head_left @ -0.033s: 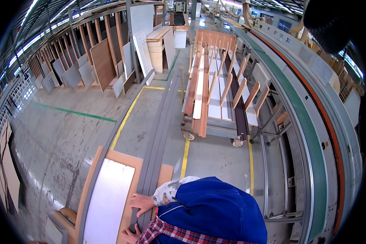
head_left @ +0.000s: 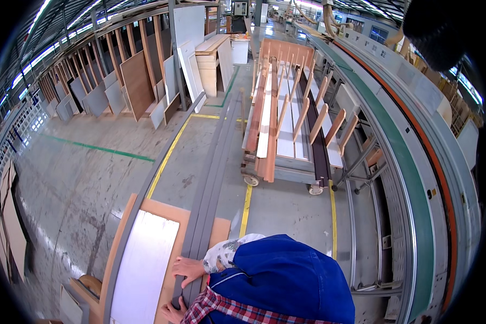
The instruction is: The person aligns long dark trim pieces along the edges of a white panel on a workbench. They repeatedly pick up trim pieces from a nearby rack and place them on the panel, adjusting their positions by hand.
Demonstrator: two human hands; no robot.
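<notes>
A bundle of long grey strips [head_left: 206, 186] runs away from me, side by side, over a brown board [head_left: 220, 231]. My right hand [head_left: 189, 269] lies across the bundle, its fingers spread and bent over the left edge. Closer to me, my left hand [head_left: 175, 312] also grips the strips, fingers curled at the same edge; its wrist is partly behind the plaid cloth. A white panel [head_left: 146, 264] lies flat just left of the hands. Beyond that panel, a single grey strip [head_left: 137, 210] extends along its left side.
A wheeled cart [head_left: 302, 171] with upright wooden pegs carries long boards ahead. On the right runs a long machine [head_left: 416, 216] with a green band. Panels lean in a rack [head_left: 137, 86] at the far left. A small stack of boards [head_left: 73, 305] stands low at left.
</notes>
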